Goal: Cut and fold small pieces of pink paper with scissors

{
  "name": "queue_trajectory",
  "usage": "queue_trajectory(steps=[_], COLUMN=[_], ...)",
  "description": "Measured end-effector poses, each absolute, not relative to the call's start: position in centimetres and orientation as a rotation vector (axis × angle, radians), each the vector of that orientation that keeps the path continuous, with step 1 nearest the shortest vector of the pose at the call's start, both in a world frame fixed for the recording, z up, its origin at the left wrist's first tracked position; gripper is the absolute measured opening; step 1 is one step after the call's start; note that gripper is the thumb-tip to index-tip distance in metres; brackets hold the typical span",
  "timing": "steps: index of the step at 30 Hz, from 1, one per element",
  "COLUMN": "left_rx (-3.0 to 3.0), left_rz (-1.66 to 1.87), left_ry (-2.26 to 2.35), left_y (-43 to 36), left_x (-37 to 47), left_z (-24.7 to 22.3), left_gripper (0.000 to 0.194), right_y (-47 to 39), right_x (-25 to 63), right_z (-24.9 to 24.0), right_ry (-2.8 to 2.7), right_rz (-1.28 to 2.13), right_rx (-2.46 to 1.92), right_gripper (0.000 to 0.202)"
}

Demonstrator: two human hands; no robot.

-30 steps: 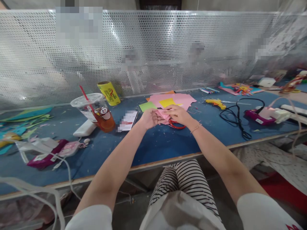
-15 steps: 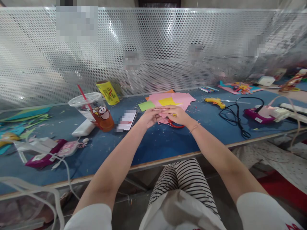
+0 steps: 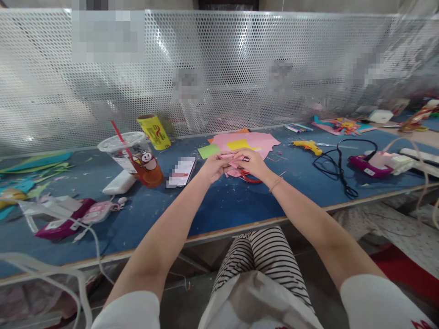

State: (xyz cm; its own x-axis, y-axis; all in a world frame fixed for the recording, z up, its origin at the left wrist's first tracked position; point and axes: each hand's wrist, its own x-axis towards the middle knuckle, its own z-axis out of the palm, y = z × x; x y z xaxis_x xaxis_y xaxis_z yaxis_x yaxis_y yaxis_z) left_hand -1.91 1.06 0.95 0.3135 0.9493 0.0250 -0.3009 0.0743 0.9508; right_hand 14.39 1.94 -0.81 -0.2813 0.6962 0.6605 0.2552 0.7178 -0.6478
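Note:
Both hands meet over the table at the centre of the head view. Between their fingertips is a small piece of pink paper (image 3: pixel 232 161). My left hand (image 3: pixel 213 167) pinches its left side, and the fingers of my right hand (image 3: pixel 252 161) are closed on its right side. Red-handled scissors (image 3: pixel 251 177) lie just under my right hand. Behind the hands are a large pink sheet (image 3: pixel 263 140), a yellow sheet (image 3: pixel 238 144) and a green sheet (image 3: pixel 209 151).
To the left stand a drink cup (image 3: pixel 147 168), a yellow can (image 3: pixel 156 133) and a phone (image 3: pixel 182 172). A yellow glue gun (image 3: pixel 307 146), a black cable (image 3: pixel 338 171) and a purple power strip (image 3: pixel 370 166) lie right. A perforated metal screen (image 3: pixel 219 105) runs along the back.
My right hand has shifted slightly left, and its fingers have drawn in from a flatter pose over my left hand. More of the small pink paper shows between the fingertips.

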Motion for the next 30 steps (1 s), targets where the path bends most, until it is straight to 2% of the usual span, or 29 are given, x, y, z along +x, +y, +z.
queue_trajectory(steps=[14,16,21,30], left_rx=[1.104,1.115,1.132,1.169], left_rz=[1.087,1.099,1.174,1.286], left_ry=[0.751,0.741,0.746,0.767], left_y=[0.88,1.03,1.44,1.25], left_x=[-1.95,-1.99,-1.90,-1.58], left_z=[1.15,0.98,0.45,0.52], left_gripper=[0.028,0.030,0.029,0.034], right_y=[1.64,1.65,1.90,2.04], right_x=[14.40,14.37,14.16,13.95], right_z=[-0.48,-0.62,-0.99,-1.05], right_ry=[-1.874,-1.863,-1.752,-1.674], right_rz=[0.473,0.480,0.574,0.694], right_rx=[-0.664,-0.675,-0.822,-0.763], right_gripper=[0.013,0.018,0.044,0.052])
